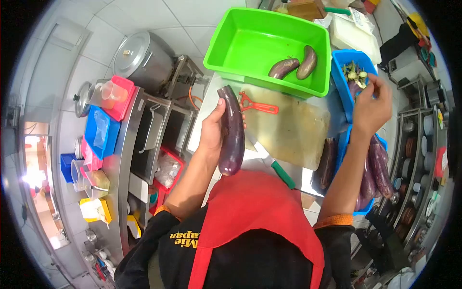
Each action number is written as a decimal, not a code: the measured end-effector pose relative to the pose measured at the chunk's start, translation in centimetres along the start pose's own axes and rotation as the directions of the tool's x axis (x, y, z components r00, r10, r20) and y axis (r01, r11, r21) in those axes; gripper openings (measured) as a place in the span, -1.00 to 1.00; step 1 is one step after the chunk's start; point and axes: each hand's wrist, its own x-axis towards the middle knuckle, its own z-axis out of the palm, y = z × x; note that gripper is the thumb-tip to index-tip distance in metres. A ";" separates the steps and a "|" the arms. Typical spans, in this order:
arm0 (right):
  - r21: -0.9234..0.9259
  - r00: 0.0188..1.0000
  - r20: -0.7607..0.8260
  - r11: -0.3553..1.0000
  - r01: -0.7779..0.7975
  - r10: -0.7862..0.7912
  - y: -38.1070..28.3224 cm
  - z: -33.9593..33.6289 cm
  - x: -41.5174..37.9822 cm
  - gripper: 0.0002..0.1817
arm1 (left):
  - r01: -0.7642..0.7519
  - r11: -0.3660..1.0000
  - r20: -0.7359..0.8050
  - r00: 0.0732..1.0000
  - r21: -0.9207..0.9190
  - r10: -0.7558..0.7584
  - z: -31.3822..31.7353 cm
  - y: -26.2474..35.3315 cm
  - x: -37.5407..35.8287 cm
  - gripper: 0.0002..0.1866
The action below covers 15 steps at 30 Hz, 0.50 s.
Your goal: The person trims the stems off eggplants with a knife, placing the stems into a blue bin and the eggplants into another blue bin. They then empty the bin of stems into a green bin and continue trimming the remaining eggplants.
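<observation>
My left hand (pixel 211 127) grips a long purple eggplant (pixel 232 137), its top end cut off, upright over the left edge of the work surface. Over the blue bin (pixel 340 96) on the right, my right hand (pixel 374 103) has its fingers pinched at a pale green eggplant stem (pixel 361 83). Other cut green stems (pixel 352 71) lie in that bin. A red peeler (pixel 260 107) rests on the worn cutting board (pixel 293 132). Below it lies a knife with a green handle (pixel 283 174), its blade pointing up and left.
Two small eggplants (pixel 307 62) lie in the green tub (pixel 231 48) behind the board. More eggplants (pixel 368 176) fill a second blue bin at the lower right, and one eggplant (pixel 327 164) lies beside the board. A steel shelf (pixel 126 139) stands left; a large pot (pixel 144 60) is behind.
</observation>
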 end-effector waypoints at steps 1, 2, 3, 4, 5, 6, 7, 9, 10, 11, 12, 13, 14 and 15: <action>-0.007 1.000 -0.019 1.000 0.003 -0.003 1.4 0.4 0.8 -0.86 | 0.005 0.999 -0.025 1.000 -0.049 -0.006 0.4 0.1 -0.2 -0.51; -0.194 0.983 -0.003 0.964 0.182 -0.186 3.2 1.0 1.1 -0.82 | 0.010 0.995 -0.052 0.999 -0.099 -0.015 0.8 0.1 -0.3 -0.53; -0.369 0.934 0.050 0.862 0.346 -0.354 4.2 1.4 0.9 -0.78 | 0.034 0.991 0.074 0.997 -0.131 -0.024 -0.3 0.0 0.0 -0.47; -0.380 0.932 0.037 0.858 0.346 -0.360 4.8 1.7 0.2 -0.78 | 0.031 0.991 0.092 0.996 -0.133 -0.019 -0.7 -0.2 0.2 -0.47; -0.282 0.972 0.121 0.932 0.228 -0.202 5.0 2.0 -0.5 -0.78 | 0.022 0.991 0.084 0.996 -0.132 -0.010 -0.7 -0.4 0.1 -0.46; -0.199 0.975 0.219 0.976 0.090 -0.045 5.2 1.9 -0.7 -0.78 | 0.019 0.991 0.080 0.997 -0.133 -0.008 -0.5 -0.6 0.1 -0.45; -0.224 0.977 0.206 0.970 0.093 -0.046 5.4 1.6 -0.1 -0.78 | 0.007 0.993 0.024 1.000 -0.121 -0.004 -0.2 -0.7 -0.2 -0.44; -0.240 0.913 0.357 0.964 -0.115 0.197 6.9 1.5 2.5 -0.81 | 0.028 0.995 0.011 1.000 -0.094 -0.027 -1.3 -1.1 -0.6 -0.44; -0.251 0.918 0.365 0.966 -0.061 0.153 9.7 2.1 3.7 -0.82 | 0.028 0.995 -0.006 1.000 -0.094 -0.028 -1.5 -1.2 -0.9 -0.44; -0.261 0.921 0.374 0.965 -0.008 0.109 13.1 2.7 4.8 -0.82 | 0.017 0.998 -0.050 0.999 -0.064 -0.020 -1.7 -1.3 -1.2 -0.45; -0.288 0.932 0.339 0.957 -0.024 0.125 15.5 3.1 6.0 -0.82 | -0.002 1.000 -0.096 0.995 -0.030 -0.001 -2.1 -1.2 -1.5 -0.45; -0.347 0.812 0.471 0.919 -0.188 0.344 17.6 3.3 7.1 -0.81 | -0.003 0.999 -0.099 0.995 -0.041 -0.001 -2.8 -1.2 -1.8 -0.46; -0.416 0.627 0.574 0.847 -0.329 0.526 19.4 3.1 7.7 -0.80 | -0.009 0.998 -0.108 0.994 -0.056 0.003 -3.8 -1.2 -1.9 -0.47; -0.590 0.582 0.527 0.760 -0.274 0.619 20.8 2.3 7.8 -0.72 | -0.001 0.998 -0.104 0.995 -0.064 -0.006 -5.3 -1.4 -1.8 -0.46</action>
